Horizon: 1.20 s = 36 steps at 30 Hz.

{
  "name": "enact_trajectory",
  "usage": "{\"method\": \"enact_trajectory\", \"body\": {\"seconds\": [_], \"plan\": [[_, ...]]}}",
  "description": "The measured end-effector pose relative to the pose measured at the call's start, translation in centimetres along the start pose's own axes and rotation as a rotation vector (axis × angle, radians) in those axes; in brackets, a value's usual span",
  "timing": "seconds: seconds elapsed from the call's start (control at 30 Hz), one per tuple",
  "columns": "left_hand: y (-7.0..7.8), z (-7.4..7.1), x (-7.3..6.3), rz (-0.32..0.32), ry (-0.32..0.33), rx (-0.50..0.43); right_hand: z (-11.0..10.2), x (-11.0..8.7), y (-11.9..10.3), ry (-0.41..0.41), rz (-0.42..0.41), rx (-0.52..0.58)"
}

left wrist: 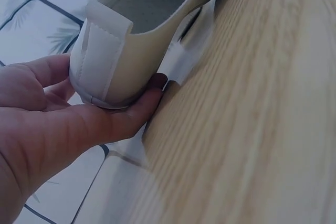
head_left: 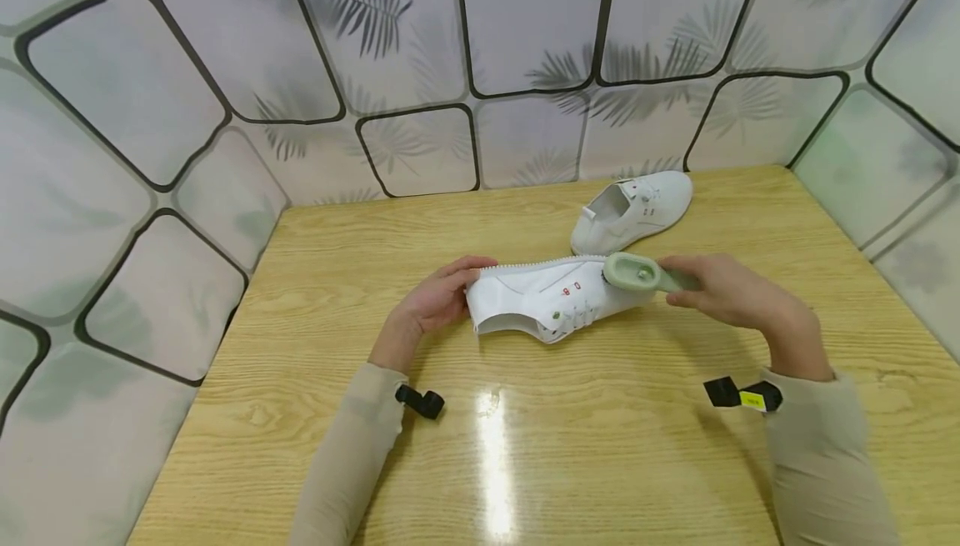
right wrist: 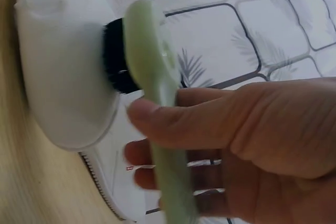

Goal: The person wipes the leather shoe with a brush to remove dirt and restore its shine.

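Above the pale, wood-grained surface, the hands worked apart. The left hand gripped a white, low-cut lace-up shoe at its heel, presumably to steady it; tipped sideways, opening toward the person, the shoe likely offered its upper for brushing. The right hand was wrapped round the handle of a pale green brush, probably for control, its dark bristles against the toe. Just beyond, a second white shoe stood upright, perhaps leaving working room.
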<state>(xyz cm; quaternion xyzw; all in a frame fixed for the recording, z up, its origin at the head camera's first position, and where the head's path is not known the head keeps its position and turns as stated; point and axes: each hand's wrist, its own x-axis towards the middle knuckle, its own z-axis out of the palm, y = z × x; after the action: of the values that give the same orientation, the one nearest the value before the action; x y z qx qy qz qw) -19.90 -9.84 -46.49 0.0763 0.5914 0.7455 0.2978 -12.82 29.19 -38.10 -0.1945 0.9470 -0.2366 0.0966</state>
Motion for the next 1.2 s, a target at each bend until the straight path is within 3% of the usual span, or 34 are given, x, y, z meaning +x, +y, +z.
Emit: {"method": "enact_trajectory", "body": {"seconds": [0.1,0.23,0.43,0.63,0.77,0.87,1.03,1.2], "plan": [[0.0,-0.1,-0.1,0.011,-0.005,0.003,0.3,0.5,0.1,0.035,-0.030,-0.023],[0.0,-0.2,-0.1,0.017,-0.013,0.014,0.3,0.6,0.1,0.015,-0.071,-0.022],[0.0,-0.6,-0.3,0.020,0.002,0.060,0.7,0.9,-0.2,0.066,-0.074,-0.012],[-0.1,-0.9,-0.2,0.018,-0.010,0.069,1.1,1.4,-0.9,0.020,-0.116,0.004],[-0.2,-1.0,0.0,0.021,-0.005,0.072,1.2,1.5,-0.9,0.080,-0.122,-0.024],[-0.1,-1.0,0.0,0.022,0.001,0.067,1.3,1.9,-0.9,0.073,-0.152,-0.011],[-0.1,-0.8,0.0,0.021,-0.016,0.064,0.8,1.2,-0.4,-0.008,-0.093,0.016],[-0.2,-0.8,0.0,0.026,-0.010,0.078,0.9,1.2,0.0,0.063,-0.072,0.020]]}}
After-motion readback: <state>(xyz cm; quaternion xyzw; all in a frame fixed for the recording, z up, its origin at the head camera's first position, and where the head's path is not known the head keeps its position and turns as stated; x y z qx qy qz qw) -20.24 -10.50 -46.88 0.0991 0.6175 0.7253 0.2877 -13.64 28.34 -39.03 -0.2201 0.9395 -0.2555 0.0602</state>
